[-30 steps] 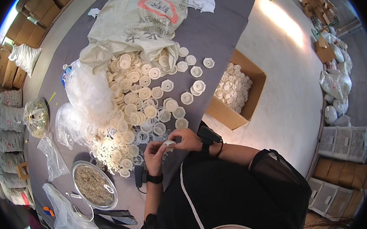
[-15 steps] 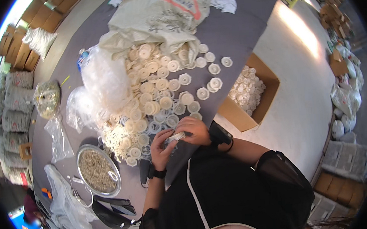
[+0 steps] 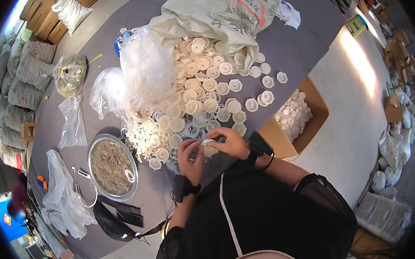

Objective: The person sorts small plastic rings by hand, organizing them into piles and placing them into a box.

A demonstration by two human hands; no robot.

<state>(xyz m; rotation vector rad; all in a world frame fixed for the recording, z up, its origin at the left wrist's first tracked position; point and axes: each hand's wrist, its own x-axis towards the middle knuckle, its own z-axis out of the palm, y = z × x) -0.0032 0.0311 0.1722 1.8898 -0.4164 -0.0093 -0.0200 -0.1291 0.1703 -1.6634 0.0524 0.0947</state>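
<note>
Left hand (image 3: 190, 162) and right hand (image 3: 233, 143) meet just below the centre of the frame, fingertips of both pinched on one small off-white plastic disc (image 3: 207, 142). It sits between them, to the upper right of the left palm and to the left of the right palm, so neither hand is clearly nearer. Seen nearly edge-on, the disc seems to run roughly across the frame, from one hand's fingertips toward the other's; fingers hide its ends, so its exact tilt cannot be told. Beyond the fingers, toward the upper middle, spreads the heap of cream flanged discs (image 3: 209, 84), while tiny clear rings (image 3: 173, 166) lie just left of the left hand. Out to the right of the frame, the open cardboard box (image 3: 317, 126), well apart from the fingertips, lies on the right hand's side
</note>
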